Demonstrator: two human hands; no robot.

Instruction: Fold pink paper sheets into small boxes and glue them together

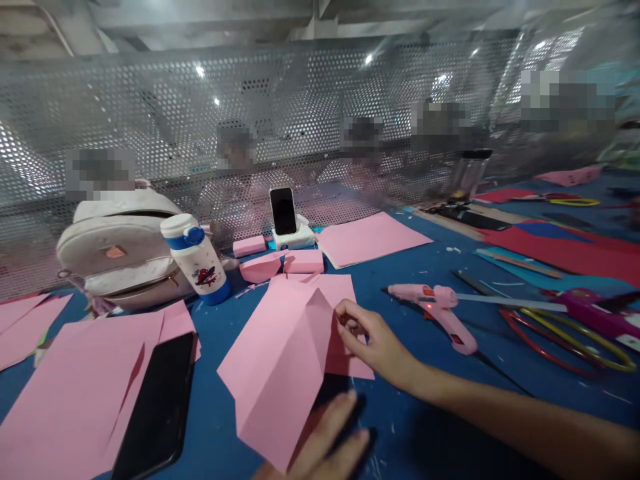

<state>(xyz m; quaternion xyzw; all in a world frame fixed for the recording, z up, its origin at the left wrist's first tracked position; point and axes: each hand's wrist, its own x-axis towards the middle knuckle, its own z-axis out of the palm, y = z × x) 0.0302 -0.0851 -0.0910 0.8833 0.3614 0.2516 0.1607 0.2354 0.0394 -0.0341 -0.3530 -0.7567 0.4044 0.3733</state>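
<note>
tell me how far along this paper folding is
Done: the pink sheet already carries creases, and small folded pink pieces sit by the propped phone. In hand: right hand pinches its edge, left hand rests at its lower corner. Left: flat pink sheets look unfolded.

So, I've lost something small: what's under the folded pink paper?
Under the folded pink paper, a flat pink sheet and a dark patch peek out on the blue table; whatever lies further beneath is covered.

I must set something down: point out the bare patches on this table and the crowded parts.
Bare blue table lies between the flat pink sheet and the glue gun; a narrower strip runs between the black phone and the folded pink paper. The right end, around the red sheet, is crowded.
</note>
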